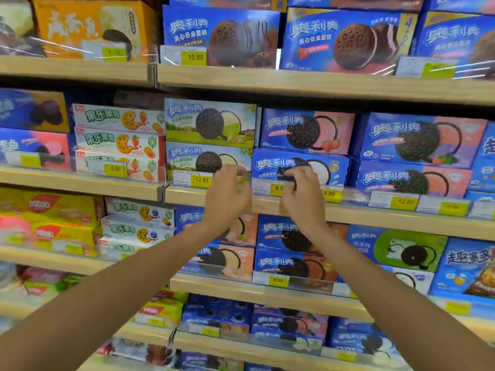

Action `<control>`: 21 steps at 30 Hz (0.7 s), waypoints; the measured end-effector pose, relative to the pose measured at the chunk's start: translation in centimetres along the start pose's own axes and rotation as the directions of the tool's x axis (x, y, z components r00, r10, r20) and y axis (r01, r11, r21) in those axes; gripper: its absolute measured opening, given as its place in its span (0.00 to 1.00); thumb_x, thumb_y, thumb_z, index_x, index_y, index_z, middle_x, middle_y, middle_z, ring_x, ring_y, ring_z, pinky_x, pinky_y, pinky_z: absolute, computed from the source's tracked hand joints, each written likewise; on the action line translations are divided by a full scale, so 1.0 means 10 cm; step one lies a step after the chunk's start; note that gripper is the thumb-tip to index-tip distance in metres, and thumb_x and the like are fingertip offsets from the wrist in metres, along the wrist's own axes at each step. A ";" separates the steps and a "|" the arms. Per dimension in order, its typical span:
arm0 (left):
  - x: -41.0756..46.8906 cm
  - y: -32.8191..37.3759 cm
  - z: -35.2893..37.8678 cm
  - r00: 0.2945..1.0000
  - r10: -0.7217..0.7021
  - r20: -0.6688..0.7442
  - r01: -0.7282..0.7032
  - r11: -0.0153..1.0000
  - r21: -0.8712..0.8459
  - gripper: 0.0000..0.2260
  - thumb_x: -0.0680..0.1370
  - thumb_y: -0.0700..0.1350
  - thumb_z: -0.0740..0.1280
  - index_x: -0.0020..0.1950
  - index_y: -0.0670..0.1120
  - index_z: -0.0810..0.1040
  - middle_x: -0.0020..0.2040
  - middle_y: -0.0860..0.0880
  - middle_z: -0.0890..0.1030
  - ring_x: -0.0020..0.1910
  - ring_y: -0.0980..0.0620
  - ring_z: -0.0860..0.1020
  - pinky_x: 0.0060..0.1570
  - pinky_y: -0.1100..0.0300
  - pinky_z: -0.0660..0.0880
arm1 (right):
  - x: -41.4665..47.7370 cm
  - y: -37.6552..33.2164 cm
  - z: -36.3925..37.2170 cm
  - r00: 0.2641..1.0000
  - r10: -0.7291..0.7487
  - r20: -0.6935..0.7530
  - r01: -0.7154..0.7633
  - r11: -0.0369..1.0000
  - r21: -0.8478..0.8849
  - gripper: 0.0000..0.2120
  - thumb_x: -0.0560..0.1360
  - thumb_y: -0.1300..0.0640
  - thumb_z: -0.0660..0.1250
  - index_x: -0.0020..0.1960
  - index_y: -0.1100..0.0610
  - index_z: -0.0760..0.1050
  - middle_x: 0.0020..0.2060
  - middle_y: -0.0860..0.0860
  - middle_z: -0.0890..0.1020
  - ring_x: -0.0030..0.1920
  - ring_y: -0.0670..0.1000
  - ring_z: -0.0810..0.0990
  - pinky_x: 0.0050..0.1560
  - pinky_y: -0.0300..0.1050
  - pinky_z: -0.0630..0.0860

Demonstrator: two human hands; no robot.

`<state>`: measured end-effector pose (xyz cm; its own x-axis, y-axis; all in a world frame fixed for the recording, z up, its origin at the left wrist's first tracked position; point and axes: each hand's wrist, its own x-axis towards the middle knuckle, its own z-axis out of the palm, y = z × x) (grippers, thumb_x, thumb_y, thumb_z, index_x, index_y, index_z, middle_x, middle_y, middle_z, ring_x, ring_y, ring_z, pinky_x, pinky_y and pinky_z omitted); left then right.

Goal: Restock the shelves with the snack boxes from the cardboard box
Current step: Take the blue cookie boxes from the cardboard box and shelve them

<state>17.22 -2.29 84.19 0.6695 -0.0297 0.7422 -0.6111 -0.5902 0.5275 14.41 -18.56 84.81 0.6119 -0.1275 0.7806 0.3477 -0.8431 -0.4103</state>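
Blue cookie box (270, 164), white-cream biscuit on its front, lies on its long side, face out, at the front edge of the mid wooden shelf (375, 213); lower front partly hidden. A blue-pink strawberry box (305, 129) is stacked on top. Just left, 2 green pistachio boxes (209, 121) stacked likewise; right, 2 more blue-pink boxes (423, 137). Shelves above & below packed w/ similar boxes.

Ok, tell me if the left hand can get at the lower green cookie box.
Probably yes: left hand sits beside the lower green cookie box, nothing between them; only the clear price rail fronts its base.
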 end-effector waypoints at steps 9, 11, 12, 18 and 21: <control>-0.87 -0.63 -0.30 0.972 -0.231 0.044 0.235 0.962 -0.138 0.06 0.80 0.45 0.62 0.54 0.48 0.75 0.47 0.50 0.79 0.48 0.51 0.77 0.49 0.52 0.75 | -0.74 -0.32 0.47 0.970 -0.138 0.202 0.119 0.988 0.101 0.10 0.77 0.61 0.58 0.53 0.59 0.77 0.48 0.54 0.80 0.46 0.56 0.78 0.43 0.50 0.73; -1.17 -0.82 -0.34 0.941 -0.329 0.082 0.338 0.925 -0.174 0.04 0.80 0.44 0.62 0.52 0.48 0.75 0.43 0.50 0.78 0.46 0.50 0.77 0.48 0.52 0.74 | -1.04 -0.36 0.63 0.935 -0.161 0.316 0.122 0.983 0.137 0.10 0.78 0.60 0.59 0.54 0.57 0.78 0.46 0.53 0.82 0.44 0.54 0.78 0.41 0.49 0.73; -1.35 -0.94 -0.36 0.920 -0.380 0.100 0.392 0.899 -0.194 0.03 0.79 0.44 0.63 0.51 0.49 0.76 0.42 0.51 0.78 0.44 0.50 0.77 0.48 0.51 0.75 | -1.22 -0.38 0.71 0.909 -0.173 0.380 0.115 0.979 0.170 0.10 0.78 0.60 0.59 0.54 0.58 0.78 0.46 0.53 0.82 0.43 0.53 0.78 0.40 0.48 0.73; -2.49 -1.67 -0.30 0.704 -0.647 0.292 0.696 0.711 -0.102 0.01 0.78 0.44 0.63 0.49 0.49 0.74 0.48 0.44 0.82 0.49 0.44 0.79 0.52 0.46 0.75 | -2.28 -0.26 1.30 0.651 -0.032 0.759 -0.127 0.981 0.150 0.12 0.80 0.60 0.57 0.56 0.57 0.78 0.41 0.53 0.82 0.37 0.53 0.78 0.38 0.51 0.75; -3.22 -2.07 -0.19 0.471 -0.789 0.394 0.859 0.512 0.000 0.02 0.78 0.44 0.64 0.46 0.48 0.75 0.47 0.43 0.81 0.48 0.44 0.79 0.56 0.45 0.75 | -2.92 -0.10 1.68 0.458 0.068 0.886 -0.261 0.963 0.061 0.12 0.79 0.59 0.57 0.55 0.56 0.78 0.43 0.56 0.83 0.40 0.57 0.79 0.41 0.53 0.76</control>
<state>7.54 12.41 50.11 0.9639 0.1337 -0.2301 0.2621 -0.3275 0.9078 8.13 -5.26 54.52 0.9335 0.3475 -0.0883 0.2186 -0.7470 -0.6278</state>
